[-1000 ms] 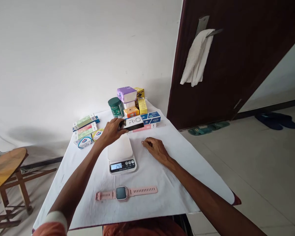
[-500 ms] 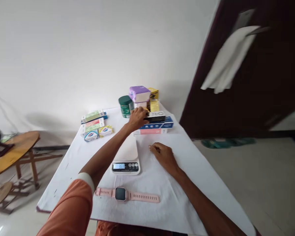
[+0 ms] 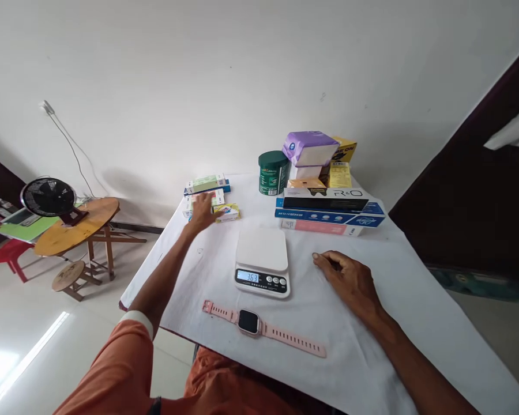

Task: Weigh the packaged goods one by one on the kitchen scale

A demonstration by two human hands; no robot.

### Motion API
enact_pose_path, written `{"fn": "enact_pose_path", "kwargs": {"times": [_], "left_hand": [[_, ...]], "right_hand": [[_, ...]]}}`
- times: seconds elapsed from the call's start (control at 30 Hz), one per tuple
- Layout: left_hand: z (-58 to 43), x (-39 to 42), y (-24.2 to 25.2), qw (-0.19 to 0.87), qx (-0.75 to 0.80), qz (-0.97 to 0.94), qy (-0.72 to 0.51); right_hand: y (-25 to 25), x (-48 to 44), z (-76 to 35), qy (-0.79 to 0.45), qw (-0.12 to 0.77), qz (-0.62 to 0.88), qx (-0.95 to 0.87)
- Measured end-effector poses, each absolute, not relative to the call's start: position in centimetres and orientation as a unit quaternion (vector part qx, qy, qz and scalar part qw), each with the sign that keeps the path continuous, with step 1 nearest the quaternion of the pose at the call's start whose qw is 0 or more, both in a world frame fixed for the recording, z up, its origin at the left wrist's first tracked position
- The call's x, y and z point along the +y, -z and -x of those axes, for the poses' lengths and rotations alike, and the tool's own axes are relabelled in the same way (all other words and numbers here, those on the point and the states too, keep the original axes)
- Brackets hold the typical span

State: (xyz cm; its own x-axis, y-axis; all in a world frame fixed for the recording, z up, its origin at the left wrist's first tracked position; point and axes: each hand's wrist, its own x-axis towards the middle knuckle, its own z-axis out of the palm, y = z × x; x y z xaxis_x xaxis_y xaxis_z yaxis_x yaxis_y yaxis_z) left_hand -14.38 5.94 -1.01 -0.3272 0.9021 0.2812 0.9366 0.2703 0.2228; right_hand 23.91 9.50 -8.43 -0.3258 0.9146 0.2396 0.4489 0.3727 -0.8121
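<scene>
My left hand [image 3: 202, 213] is over the small cartons at the table's left, fingers spread. It covers part of a white-and-red carton [image 3: 218, 197] and is beside a yellow carton [image 3: 230, 212]; whether it touches them I cannot tell. My right hand [image 3: 348, 279] rests on the white cloth right of the scale, fingers curled in and nothing visible in them. Between the hands is a white digital scale [image 3: 262, 249] with a bare platform, its display reading 363. Nearer me lies a pink-strapped smartwatch [image 3: 248, 321], laid out flat.
At the back right, a black-and-white box [image 3: 324, 200] lies on a blue box [image 3: 328, 216]. Behind are a green canister [image 3: 273, 173], a purple tissue pack [image 3: 311, 147] and yellow boxes [image 3: 339, 174]. A fan [image 3: 49, 197] stands on a wooden table to the left.
My left hand has moved from the black-and-white box at the back over to the small cartons on the left. The view has turned left; my right hand keeps its place by the scale.
</scene>
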Motion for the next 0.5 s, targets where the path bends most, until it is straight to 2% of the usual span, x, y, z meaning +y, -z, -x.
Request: {"fn": "enact_pose_path", "kwargs": {"times": [0.17, 0.33, 0.5], "left_hand": [[19.4, 3.6, 3.5, 0.002, -0.884, 0.450, 0.128], [17.4, 3.7, 5.3, 0.036, -0.852, 0.511, 0.104], [15.6, 2.9, 5.2, 0.018, -0.843, 0.533, 0.074]], "right_hand": [[8.7, 9.6, -23.7, -0.320, 0.355, 0.465, -0.745], [8.5, 9.3, -23.6, -0.323, 0.366, 0.461, -0.741], [8.3, 9.2, -23.6, -0.314, 0.376, 0.450, -0.747]]}}
